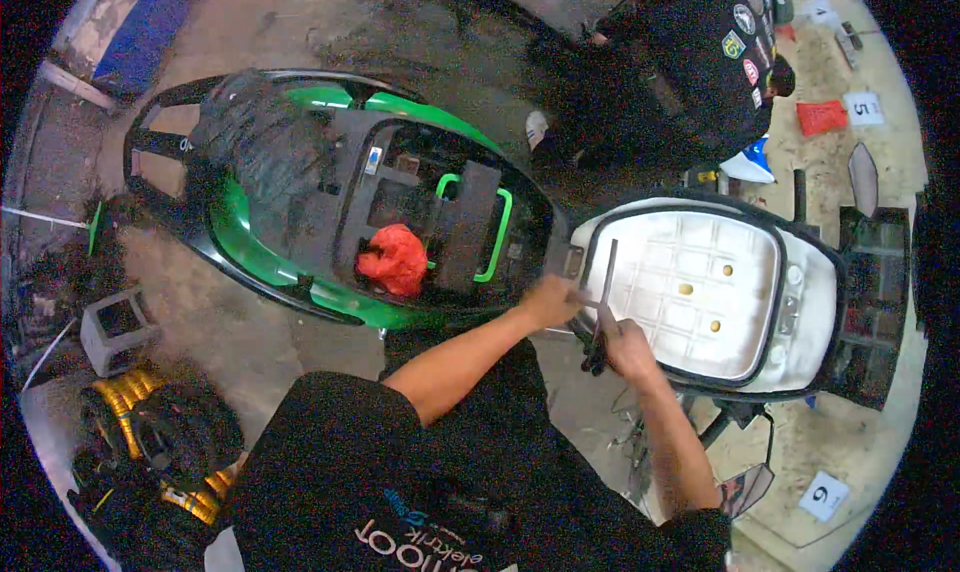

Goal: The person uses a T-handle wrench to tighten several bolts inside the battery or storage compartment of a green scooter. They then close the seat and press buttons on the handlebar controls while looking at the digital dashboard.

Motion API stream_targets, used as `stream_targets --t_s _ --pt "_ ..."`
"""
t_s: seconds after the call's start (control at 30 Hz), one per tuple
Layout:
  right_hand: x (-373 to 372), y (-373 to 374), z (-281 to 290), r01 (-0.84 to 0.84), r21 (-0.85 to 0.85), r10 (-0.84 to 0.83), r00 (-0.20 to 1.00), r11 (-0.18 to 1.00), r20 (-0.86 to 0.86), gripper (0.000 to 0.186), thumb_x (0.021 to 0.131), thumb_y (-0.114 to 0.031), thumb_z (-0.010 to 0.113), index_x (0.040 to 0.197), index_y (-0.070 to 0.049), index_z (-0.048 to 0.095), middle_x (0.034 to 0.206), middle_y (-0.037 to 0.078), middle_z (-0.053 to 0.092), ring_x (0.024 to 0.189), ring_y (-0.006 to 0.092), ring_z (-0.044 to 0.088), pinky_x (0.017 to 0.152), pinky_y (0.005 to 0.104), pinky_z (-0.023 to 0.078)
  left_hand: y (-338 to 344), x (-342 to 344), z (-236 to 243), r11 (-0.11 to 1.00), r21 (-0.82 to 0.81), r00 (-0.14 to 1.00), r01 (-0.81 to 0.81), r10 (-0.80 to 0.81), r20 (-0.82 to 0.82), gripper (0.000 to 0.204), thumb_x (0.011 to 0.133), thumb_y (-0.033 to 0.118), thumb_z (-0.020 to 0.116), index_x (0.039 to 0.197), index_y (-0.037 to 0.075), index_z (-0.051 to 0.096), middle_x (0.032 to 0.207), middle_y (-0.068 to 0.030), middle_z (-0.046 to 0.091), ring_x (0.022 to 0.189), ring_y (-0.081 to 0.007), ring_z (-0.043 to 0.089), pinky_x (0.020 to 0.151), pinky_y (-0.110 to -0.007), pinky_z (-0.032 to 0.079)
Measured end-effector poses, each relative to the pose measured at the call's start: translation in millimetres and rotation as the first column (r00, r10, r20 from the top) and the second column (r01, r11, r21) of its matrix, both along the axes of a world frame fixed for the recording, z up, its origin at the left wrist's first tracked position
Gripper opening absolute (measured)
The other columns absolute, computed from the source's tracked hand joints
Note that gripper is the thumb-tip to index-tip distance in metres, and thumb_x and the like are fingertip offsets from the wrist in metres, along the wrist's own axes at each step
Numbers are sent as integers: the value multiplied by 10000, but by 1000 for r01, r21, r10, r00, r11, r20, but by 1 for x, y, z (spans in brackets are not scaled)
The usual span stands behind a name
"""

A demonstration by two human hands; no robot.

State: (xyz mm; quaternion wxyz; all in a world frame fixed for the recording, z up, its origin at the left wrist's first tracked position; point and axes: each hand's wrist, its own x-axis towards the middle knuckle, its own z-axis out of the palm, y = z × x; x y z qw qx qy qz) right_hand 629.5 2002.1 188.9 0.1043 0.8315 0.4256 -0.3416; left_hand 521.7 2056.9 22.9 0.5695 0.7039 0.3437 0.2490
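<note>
My right hand [630, 351] is closed on a slim dark metal tool [610, 272], whose long bar points away over the seat edge. Dark handle-like ends stick out below my fingers; its exact kind is unclear. My left hand [551, 303] is closed at a short crosspiece beside it, and its fingertips are partly hidden. Both hands are at the hinge side of a tipped-open scooter seat [660, 317], its white ribbed underside facing up with three brass-coloured spots. To the left is the green and black scooter body [236, 222], its storage compartment open.
A crumpled red cloth [393, 260] and a bright green cable [497, 237] lie in the compartment. Across from me crouches another person in black [690, 92]. Black and gold coiled parts [125, 412] and a grey hollow block [120, 330] lie lower left. Numbered cards [824, 496] mark the right-hand bench.
</note>
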Motion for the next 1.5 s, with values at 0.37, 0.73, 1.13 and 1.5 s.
stream_targets --t_s 0.37,0.73,1.13,1.5 --pt "4 19 0 -782 46 732 600 621 322 337 813 -314 540 1063 -98 609 983 145 644 935 286 613 758 435 503 12 5 -15 967 -6 960 254 -252 -123 290 685 233 680 949 115 661 884 -181 653 841 -370 620 757 -444 500" --pt "11 30 -3 14 682 -8 1000 731 -11 454 806 -400 626 991 13 596 1042 227 566 1090 334 457 930 423 335 12 -26 17 941 108 946 321 -325 16 386 732 302 669 993 31 585 1020 -218 591 992 -395 538 847 -479 440" --pt "8 35 -43 -70 365 -92 909 928 408 568 960 -389 319 717 14 637 715 253 614 595 397 587 722 491 447 -9 -84 65 994 -34 924 107 -87 372 861 719 364 740 1373 51 277 1367 -223 325 1319 -338 296 1096 -406 240" --pt "-89 -11 -26 88 28 -23 528 996 -849 455 937 -250 470 1321 -17 398 1367 166 418 1235 270 406 1094 370 231 49 48 99 249 -22 212 968 -862 -460 415 779 369 618 911 -24 650 865 -201 654 771 -336 637 673 -487 487"
